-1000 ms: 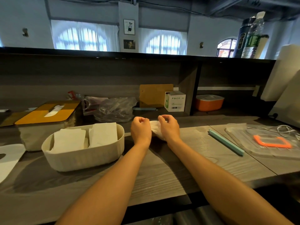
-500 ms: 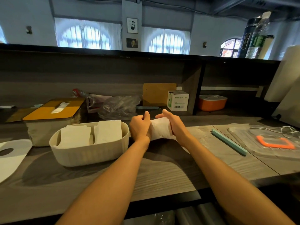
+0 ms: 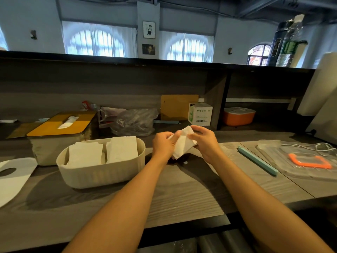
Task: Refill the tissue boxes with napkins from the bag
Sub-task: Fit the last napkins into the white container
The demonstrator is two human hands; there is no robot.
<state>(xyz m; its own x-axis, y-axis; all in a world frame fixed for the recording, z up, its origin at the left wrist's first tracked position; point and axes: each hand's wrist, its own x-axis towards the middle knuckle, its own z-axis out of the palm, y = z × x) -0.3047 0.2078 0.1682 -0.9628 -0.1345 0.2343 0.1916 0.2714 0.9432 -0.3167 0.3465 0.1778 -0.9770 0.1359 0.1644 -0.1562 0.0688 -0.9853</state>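
Observation:
My left hand (image 3: 163, 144) and my right hand (image 3: 206, 142) both grip a white stack of napkins (image 3: 183, 143), held tilted a little above the counter. Left of it stands an open cream tissue box (image 3: 102, 172) with two napkin stacks (image 3: 104, 152) side by side inside. Its white lid (image 3: 12, 177) lies flat at the far left. Behind it sits a closed tissue box with a yellow lid (image 3: 60, 124), one napkin poking out of the slot. A clear plastic bag (image 3: 135, 122) lies crumpled at the back of the counter.
A teal sealing clip (image 3: 258, 160) lies to the right, next to a clear plastic sleeve (image 3: 300, 161) with an orange handle and a white cable. On the back shelf stand a white carton (image 3: 200, 114) and an orange container (image 3: 238, 116). The counter's front edge runs below my forearms.
Both hands lifted the napkin stack off the counter and turned it upward. My fists, closed low on it a second ago, now hold it by its sides, slightly nearer the cream box.

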